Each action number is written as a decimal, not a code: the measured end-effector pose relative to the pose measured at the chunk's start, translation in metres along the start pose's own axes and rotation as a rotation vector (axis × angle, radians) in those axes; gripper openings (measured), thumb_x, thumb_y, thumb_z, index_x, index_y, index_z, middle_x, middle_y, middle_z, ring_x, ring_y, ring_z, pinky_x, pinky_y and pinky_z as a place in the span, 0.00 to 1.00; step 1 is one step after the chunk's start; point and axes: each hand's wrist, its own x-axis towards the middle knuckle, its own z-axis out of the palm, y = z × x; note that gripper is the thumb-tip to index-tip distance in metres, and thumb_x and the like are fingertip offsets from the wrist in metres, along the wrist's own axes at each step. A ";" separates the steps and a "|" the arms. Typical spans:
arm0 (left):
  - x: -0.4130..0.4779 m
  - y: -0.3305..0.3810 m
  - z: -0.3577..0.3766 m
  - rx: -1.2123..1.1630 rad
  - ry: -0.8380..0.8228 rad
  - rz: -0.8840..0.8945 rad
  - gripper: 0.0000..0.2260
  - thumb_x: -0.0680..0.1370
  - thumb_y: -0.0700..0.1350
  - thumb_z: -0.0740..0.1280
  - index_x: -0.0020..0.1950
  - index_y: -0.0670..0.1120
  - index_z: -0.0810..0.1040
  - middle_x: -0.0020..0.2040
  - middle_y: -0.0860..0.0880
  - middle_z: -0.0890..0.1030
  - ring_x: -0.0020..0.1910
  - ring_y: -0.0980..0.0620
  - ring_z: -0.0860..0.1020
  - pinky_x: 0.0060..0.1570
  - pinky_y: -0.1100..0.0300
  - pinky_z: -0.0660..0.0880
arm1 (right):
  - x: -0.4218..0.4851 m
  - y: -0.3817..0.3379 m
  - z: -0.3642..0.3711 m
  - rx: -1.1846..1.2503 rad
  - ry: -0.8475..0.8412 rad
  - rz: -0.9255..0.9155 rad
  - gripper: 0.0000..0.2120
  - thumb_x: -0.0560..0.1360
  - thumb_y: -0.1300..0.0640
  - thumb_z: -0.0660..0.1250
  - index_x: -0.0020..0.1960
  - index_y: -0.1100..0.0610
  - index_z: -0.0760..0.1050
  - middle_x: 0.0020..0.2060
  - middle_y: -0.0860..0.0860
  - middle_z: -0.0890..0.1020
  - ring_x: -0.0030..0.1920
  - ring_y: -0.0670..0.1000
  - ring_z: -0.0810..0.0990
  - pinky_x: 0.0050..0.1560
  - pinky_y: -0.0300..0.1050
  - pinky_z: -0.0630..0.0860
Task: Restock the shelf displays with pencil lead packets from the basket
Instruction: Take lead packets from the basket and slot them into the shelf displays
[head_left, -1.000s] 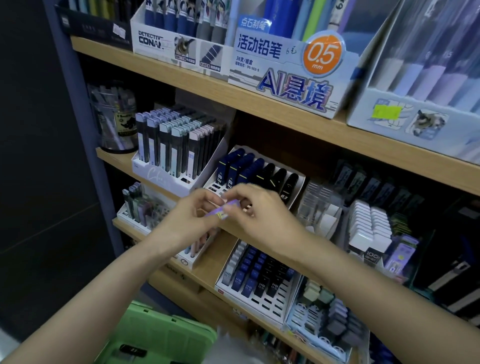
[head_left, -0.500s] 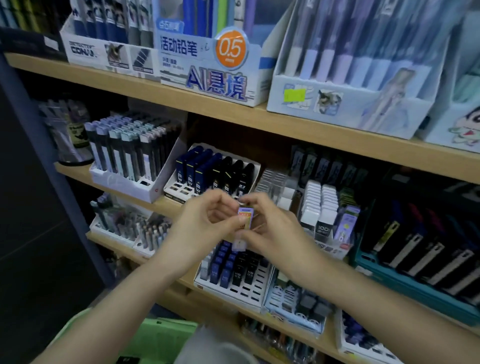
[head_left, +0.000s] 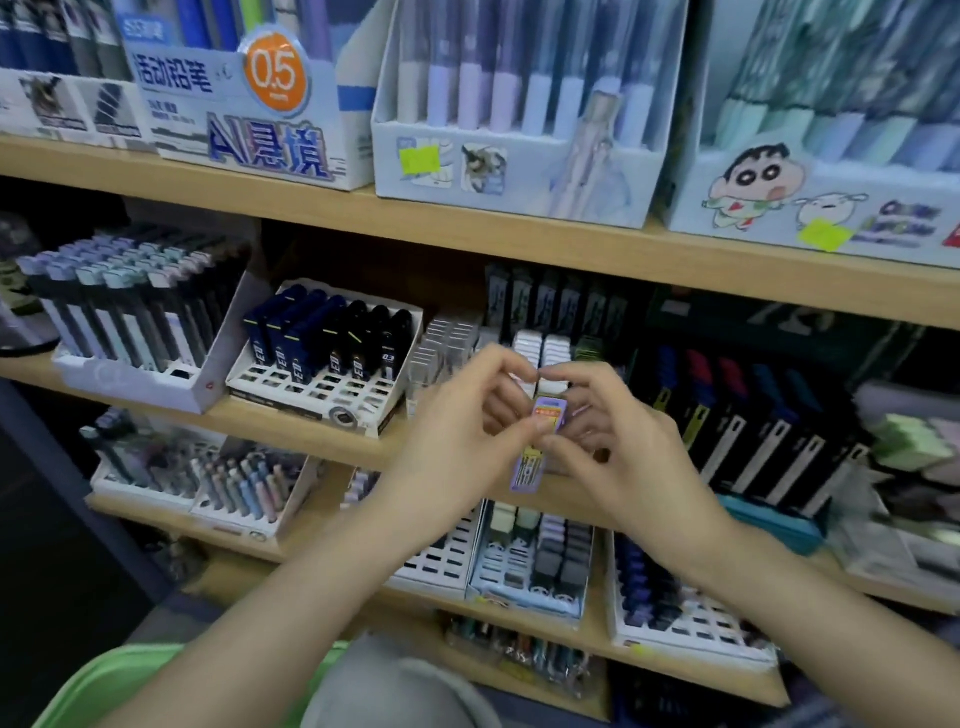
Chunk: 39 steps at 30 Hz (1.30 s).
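Note:
A small purple pencil lead packet (head_left: 540, 447) with an orange label stands upright between both hands, in front of the middle shelf. My left hand (head_left: 457, 431) pinches its left side with thumb and fingertips. My right hand (head_left: 608, 441) pinches its right side. Just behind the packet stands a display of white lead cases (head_left: 540, 348). The green basket (head_left: 98, 686) shows at the bottom left, partly hidden by my left forearm.
A white tray of dark blue and black lead cases (head_left: 332, 358) stands left of the hands. Black boxed items in a teal tray (head_left: 769, 441) fill the right. Pen boxes (head_left: 514, 119) line the top shelf. Lower trays (head_left: 530, 566) hold erasers and leads.
The view has swung to the right along the shelf. The packet, held sideways a second ago, now stands upright between both hands, in front of the white lead cases.

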 end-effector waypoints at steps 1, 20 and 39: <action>0.002 0.001 0.004 0.045 0.007 0.028 0.10 0.75 0.42 0.70 0.48 0.55 0.72 0.41 0.55 0.78 0.41 0.60 0.77 0.43 0.69 0.74 | 0.001 0.003 -0.006 -0.064 0.031 -0.025 0.20 0.75 0.58 0.69 0.57 0.38 0.67 0.46 0.39 0.77 0.43 0.42 0.79 0.45 0.36 0.77; 0.032 -0.041 0.030 0.664 -0.191 0.217 0.18 0.81 0.45 0.59 0.72 0.46 0.65 0.67 0.50 0.68 0.68 0.54 0.63 0.65 0.62 0.59 | 0.024 0.030 -0.023 -0.608 -0.087 0.050 0.09 0.78 0.58 0.66 0.56 0.59 0.78 0.52 0.53 0.77 0.51 0.53 0.77 0.46 0.49 0.77; 0.032 -0.054 0.030 0.601 -0.165 0.273 0.20 0.81 0.42 0.59 0.73 0.46 0.64 0.70 0.49 0.67 0.72 0.53 0.59 0.69 0.58 0.59 | 0.036 0.034 0.002 -1.063 -0.366 0.078 0.27 0.84 0.54 0.48 0.76 0.65 0.44 0.77 0.60 0.51 0.77 0.54 0.50 0.76 0.43 0.46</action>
